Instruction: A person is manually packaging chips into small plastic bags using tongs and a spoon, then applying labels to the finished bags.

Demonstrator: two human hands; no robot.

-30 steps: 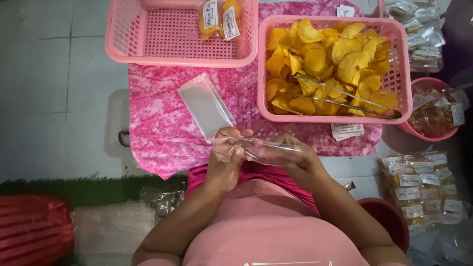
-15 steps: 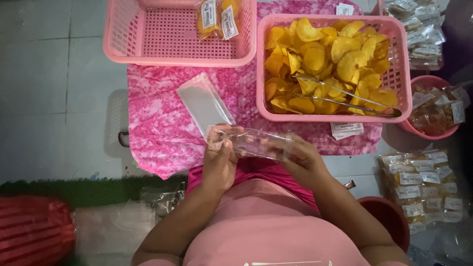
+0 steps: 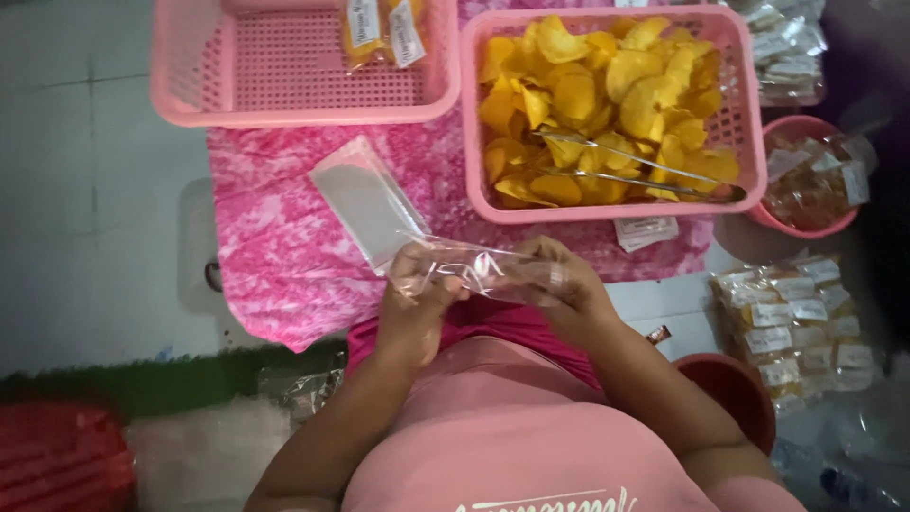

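At the far left lies the grey tiled floor (image 3: 85,190), with a red ribbed thing (image 3: 57,455) low in the corner and a strip of green matting (image 3: 161,384) beside it. Further right, a pink patterned cloth (image 3: 284,256) covers the surface, and at its top edge stands a pink basket (image 3: 190,66) holding two filled snack packets (image 3: 379,28) at its back. A stack of flat clear bags (image 3: 365,199) lies tilted on the cloth below that basket. Just below the stack, the left hand (image 3: 412,303) has its grip clamped on the left end of a clear plastic bag (image 3: 479,270), which is held crosswise above the person's lap at the near edge of the cloth. The right hand (image 3: 559,294) pinches the bag's other end, so the bag spans between both hands. Above them a second pink basket (image 3: 749,123) is heaped with yellow chips (image 3: 597,95), and metal tongs (image 3: 645,175) rest across the heap. At the far right sit a round pink tub (image 3: 806,128) of packets and a pile of sealed packets (image 3: 791,327) on the floor.
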